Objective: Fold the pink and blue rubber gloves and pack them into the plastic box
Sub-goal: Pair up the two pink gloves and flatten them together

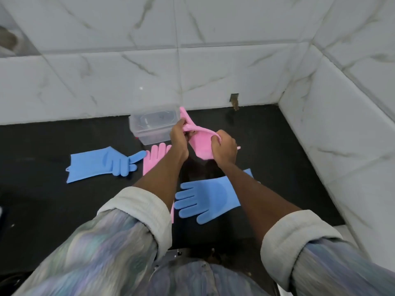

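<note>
While both hands, left hand (178,133) and right hand (224,149), pinched the pink rubber glove (199,144) at 5 o'clock of the clear plastic box (149,133), it drooped: soft, light, probably grippy; best held at folded edges.

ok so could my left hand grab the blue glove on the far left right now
Probably not yet: the left hand and right hand both grip the pink glove. The blue glove lies flat, uncovered, on the counter.

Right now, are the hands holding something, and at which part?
Both hands hold one pink glove above the counter: the left hand grips its upper folded end, the right hand its right edge.
</note>
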A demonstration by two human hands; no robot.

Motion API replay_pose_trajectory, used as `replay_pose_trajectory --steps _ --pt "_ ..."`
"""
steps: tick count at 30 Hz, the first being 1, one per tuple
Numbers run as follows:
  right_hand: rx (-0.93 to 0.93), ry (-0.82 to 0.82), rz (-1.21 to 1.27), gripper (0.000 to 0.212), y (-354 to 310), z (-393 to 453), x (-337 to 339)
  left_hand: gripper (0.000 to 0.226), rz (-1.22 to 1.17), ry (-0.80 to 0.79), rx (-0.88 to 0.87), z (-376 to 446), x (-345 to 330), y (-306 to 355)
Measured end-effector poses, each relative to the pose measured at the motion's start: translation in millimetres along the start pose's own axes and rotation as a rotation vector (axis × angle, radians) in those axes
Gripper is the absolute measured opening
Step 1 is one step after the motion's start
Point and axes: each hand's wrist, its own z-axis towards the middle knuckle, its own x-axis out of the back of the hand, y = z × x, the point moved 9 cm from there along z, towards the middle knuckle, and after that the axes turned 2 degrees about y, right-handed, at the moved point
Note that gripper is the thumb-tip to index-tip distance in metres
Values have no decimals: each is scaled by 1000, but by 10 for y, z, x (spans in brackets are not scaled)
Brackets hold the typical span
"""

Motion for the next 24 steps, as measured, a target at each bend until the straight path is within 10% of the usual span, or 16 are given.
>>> replay_pose_trajectory --steps 11,16,21,24 --pt "-483 -415 543 16 -784 -734 -1190 68 -89 -34 166 -441 1449 -74" --pt "-385 -568 542 20 -833 -1340 -1505 76 -291 -101 228 -597 1863 -206" --pt "-238 -776 496 28 -695 -1840 -1763 48 -168 -162 243 -636 2035 -126" --pt "-460 -652 571 36 -411 -1899 -1710 42 -181 -178 361 -689 2086 -225"
